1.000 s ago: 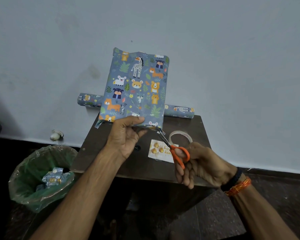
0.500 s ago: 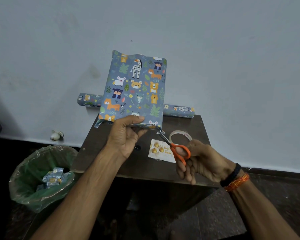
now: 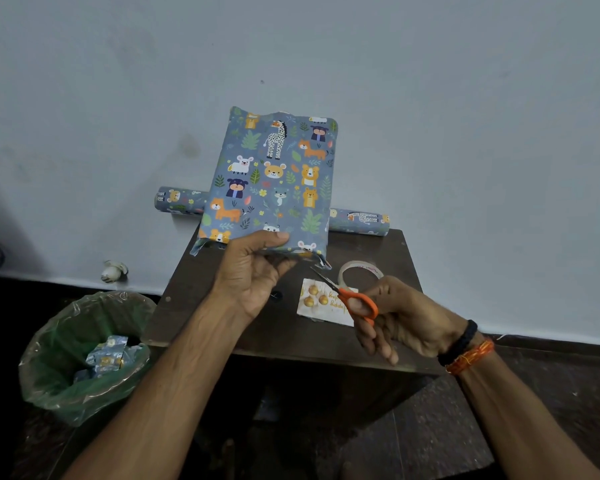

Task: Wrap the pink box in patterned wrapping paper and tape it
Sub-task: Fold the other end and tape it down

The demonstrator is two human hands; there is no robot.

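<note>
While left hand [image 3: 253,275] grips wrapped box [image 3: 271,178] above it, right hand [image 3: 406,320] holds scissors [image 3: 347,296].

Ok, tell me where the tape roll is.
In the head view, the tape roll lies on the table's right side, just beyond the right hand holding the scissors.

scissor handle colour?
Orange, on the scissors in the right hand; head view.

Bare forearms, no sleeves. R wrist: black braided band [image 3: 459,342] + orange thread band [image 3: 470,358].
</note>
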